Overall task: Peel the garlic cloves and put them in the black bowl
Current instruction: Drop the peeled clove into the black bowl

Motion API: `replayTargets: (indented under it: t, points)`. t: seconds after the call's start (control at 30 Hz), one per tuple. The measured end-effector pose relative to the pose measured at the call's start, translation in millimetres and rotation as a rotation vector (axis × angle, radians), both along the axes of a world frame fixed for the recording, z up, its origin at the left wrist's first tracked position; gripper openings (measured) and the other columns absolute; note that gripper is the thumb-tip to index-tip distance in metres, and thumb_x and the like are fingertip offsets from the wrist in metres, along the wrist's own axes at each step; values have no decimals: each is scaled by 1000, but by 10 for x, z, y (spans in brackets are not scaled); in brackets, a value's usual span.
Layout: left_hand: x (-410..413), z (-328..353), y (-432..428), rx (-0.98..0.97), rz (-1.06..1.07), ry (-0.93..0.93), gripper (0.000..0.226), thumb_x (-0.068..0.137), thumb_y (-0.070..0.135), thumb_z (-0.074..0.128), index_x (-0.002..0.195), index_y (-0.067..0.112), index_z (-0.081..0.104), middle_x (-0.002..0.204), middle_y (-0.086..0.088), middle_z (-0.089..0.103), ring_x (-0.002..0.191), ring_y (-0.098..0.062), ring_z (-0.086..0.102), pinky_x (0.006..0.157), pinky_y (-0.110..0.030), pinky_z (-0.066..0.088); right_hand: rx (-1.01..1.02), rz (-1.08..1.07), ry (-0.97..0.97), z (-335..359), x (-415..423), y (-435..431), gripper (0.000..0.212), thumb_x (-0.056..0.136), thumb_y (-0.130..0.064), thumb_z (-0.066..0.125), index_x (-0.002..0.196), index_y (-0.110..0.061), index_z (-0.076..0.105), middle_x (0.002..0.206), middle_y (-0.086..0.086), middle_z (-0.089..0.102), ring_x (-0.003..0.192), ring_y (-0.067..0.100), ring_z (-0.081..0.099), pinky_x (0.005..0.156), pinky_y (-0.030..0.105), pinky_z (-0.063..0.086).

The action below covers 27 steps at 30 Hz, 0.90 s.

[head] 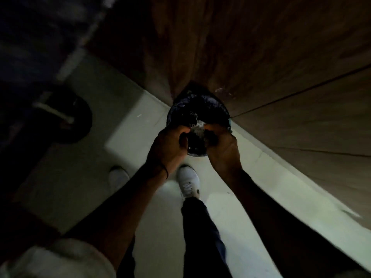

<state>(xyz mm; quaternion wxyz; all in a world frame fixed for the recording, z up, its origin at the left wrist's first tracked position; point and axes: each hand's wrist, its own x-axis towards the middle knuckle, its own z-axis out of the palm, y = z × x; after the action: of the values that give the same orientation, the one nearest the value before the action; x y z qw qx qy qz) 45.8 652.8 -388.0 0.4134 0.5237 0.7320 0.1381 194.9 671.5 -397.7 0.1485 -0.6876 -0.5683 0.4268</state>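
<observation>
Head view: left hand (170, 146) and right hand (223, 150), fingers curled, pinching pale papery scraps (197, 128) over black-lined bin (200, 104). Mark on white shoe (188, 182) too blurred to read.

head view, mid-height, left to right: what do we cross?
Dark round object with a pale bar → left hand → whitish scrap at the fingertips → right hand → wooden panel. The black-lined bin overlaps both hands, so it is left out.
</observation>
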Motion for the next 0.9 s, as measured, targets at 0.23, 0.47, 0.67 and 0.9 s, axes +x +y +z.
replayTargets:
  t: [0.23, 0.47, 0.67, 0.9]
  points:
    - [-232, 1910, -1015, 206, 292, 24, 34, 90, 16, 52, 119, 12, 67, 120, -9, 66, 104, -28, 64, 92, -40, 53, 106, 206, 224, 1936, -480, -597, 22, 96, -6, 59, 116, -11, 65, 112, 1, 65, 99, 10, 61, 86, 8, 44]
    - [-815, 3609, -2677, 463, 730, 224, 27, 93, 16, 53, 116, 16, 68, 115, 0, 64, 100, -16, 64, 85, -39, 54, 212, 707, 469, 3599, -1510, -1587, 12, 96, -12, 60, 106, -11, 67, 101, 1, 67, 93, 12, 64, 81, 21, 50]
    - [-1223, 4288, -4215, 692, 1173, 461, 21, 95, 3, 59, 112, 9, 70, 108, -1, 67, 99, -10, 63, 88, -20, 48, 125, 1132, 725, 4368, -2536, -2859, 8, 95, -11, 62, 95, -14, 69, 87, -3, 69, 79, 2, 60, 75, 16, 45]
    - [-1130, 4233, -5915, 696, 1750, 583, 23, 94, 1, 60, 107, 17, 71, 104, 7, 68, 87, 2, 61, 75, -7, 41, -116, 1565, 823, 4534, -3367, -4643, 11, 93, -15, 61, 90, -24, 67, 85, -4, 71, 83, 14, 67, 80, 40, 54]
